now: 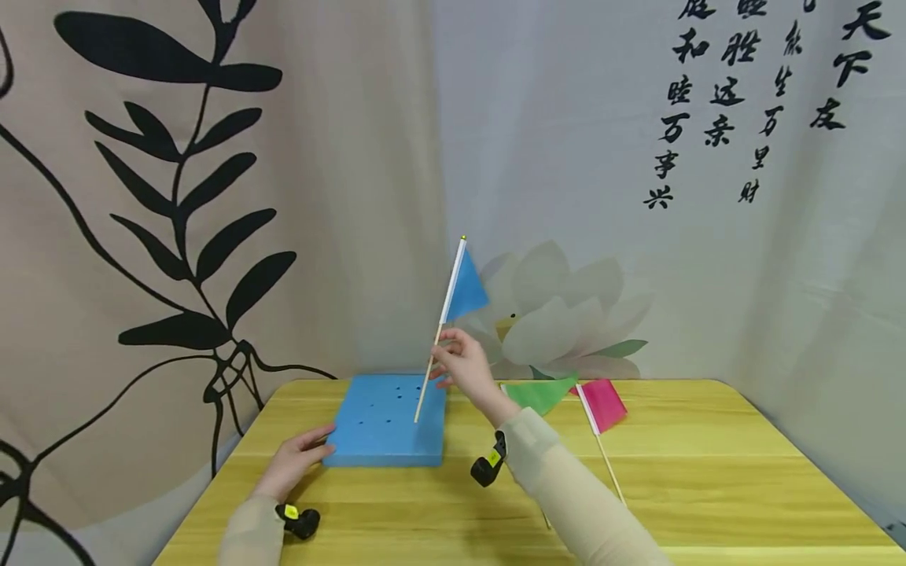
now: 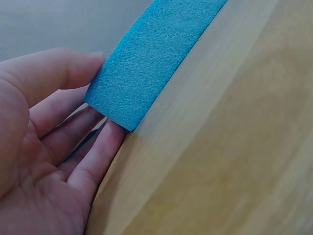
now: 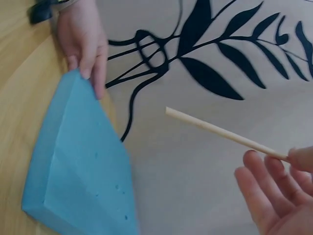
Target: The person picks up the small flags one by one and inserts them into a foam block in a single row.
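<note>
A small blue flag (image 1: 469, 288) on a thin wooden stick (image 1: 425, 395) is pinched between the thumb and fingertips of my right hand (image 1: 465, 367). It leans over a blue foam block (image 1: 385, 448), with the stick's lower end overlapping the block's top in the head view. In the right wrist view, the bare stick end (image 3: 195, 122) points away from the fingers. Several small holes (image 3: 117, 187) dot the block's top face. My left hand (image 1: 293, 461) rests against the block's near left corner, its fingers (image 2: 105, 152) fairly straight along the side and the thumb at the top edge.
Right of the block, a green flag (image 1: 541, 394) and a pink flag (image 1: 603, 405) lie on the wooden table (image 1: 708, 472), partly behind my right forearm. A curtain (image 1: 354, 157) with printed plants and writing hangs behind the table.
</note>
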